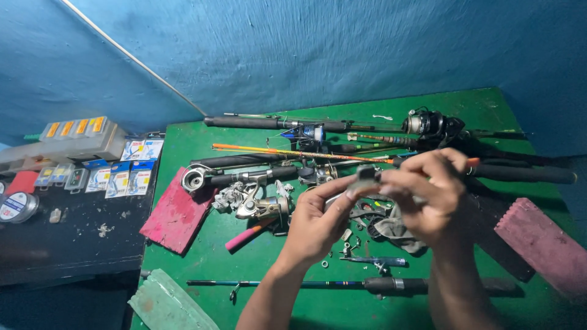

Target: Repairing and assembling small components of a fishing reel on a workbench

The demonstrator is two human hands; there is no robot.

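Observation:
My left hand [318, 223] and my right hand [425, 198] are raised together above the green table [489, 107]. Both pinch a small dark metal reel part [367, 176] between thumbs and fingertips. Below the hands lie a grey rag [394, 231], small screws and nuts [345, 247] and a screwdriver [373, 261]. A partly dismantled silver spinning reel [260, 205] rests just left of my left hand.
Several fishing rods [293, 154] lie across the table, with another reel [428, 124] at the back. Red foam pads sit at the left [177, 214] and the right [541, 244]. A dark side table [67, 235] holds hook packets, a line spool and a tackle box.

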